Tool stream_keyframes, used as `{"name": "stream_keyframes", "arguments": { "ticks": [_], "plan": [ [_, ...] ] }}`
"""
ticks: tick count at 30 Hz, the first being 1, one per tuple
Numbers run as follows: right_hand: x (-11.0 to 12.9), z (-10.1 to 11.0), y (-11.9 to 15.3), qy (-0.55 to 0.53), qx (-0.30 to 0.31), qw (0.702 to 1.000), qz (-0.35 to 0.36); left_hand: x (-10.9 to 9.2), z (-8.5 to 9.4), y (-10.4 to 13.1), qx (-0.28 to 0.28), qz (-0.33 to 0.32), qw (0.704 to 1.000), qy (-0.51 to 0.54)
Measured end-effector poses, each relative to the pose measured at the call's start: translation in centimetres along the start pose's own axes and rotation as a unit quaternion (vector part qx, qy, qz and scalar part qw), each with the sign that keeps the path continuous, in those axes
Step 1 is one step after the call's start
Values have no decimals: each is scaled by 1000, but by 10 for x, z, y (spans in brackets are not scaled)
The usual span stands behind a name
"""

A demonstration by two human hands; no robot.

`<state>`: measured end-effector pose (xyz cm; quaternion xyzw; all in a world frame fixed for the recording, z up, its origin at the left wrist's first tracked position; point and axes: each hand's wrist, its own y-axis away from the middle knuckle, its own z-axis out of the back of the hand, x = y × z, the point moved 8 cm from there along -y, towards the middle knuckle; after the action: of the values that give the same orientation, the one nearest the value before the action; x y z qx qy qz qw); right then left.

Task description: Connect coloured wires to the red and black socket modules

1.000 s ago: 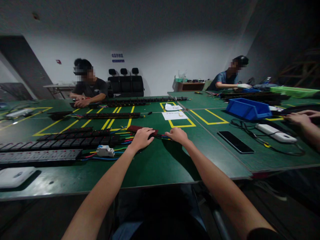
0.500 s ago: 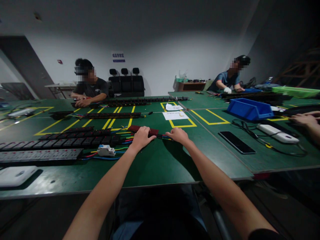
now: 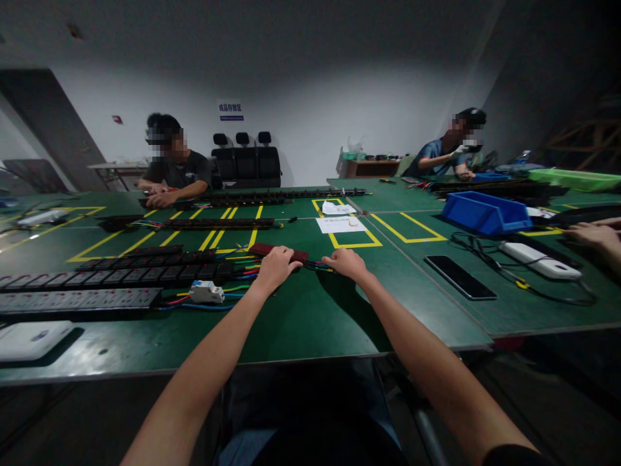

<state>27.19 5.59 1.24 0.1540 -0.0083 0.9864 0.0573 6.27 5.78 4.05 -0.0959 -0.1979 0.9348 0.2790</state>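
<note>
Near the middle of the green table [image 3: 301,330], my left hand [image 3: 277,266] is closed on a dark red strip [image 3: 259,248] that lies at a slant. Thin coloured wires [image 3: 317,265] come out of the strip's right end. Their far end runs into the closed fingers of my right hand [image 3: 346,263]. To the left lie black socket strips [image 3: 145,274] with coloured leads, and a grey socket strip [image 3: 82,301] wired to a small white breaker [image 3: 206,292].
A phone [image 3: 458,277], a white device [image 3: 541,260] with black cable and a blue bin [image 3: 485,212] stand on the right. Two people work across the table. Another person's hands [image 3: 594,234] show at the right edge. Papers [image 3: 341,224] lie beyond my hands.
The person at the back right has raised a gloved hand towards the head, with a dark object near it. My hands and the strip look almost the same.
</note>
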Motion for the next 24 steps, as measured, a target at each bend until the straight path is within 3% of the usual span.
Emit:
{"name": "stream_keyframes", "arguments": {
  "ticks": [17, 24],
  "plan": [
    [-2, -2, -2, -1, 0, 1000, 2, 0, -1, 0, 0, -2, 1000, -3],
    [-1, -2, -1, 0, 2, 1000, 3, -1, 0, 3, 13, -39, 999, -11]
  ]
}}
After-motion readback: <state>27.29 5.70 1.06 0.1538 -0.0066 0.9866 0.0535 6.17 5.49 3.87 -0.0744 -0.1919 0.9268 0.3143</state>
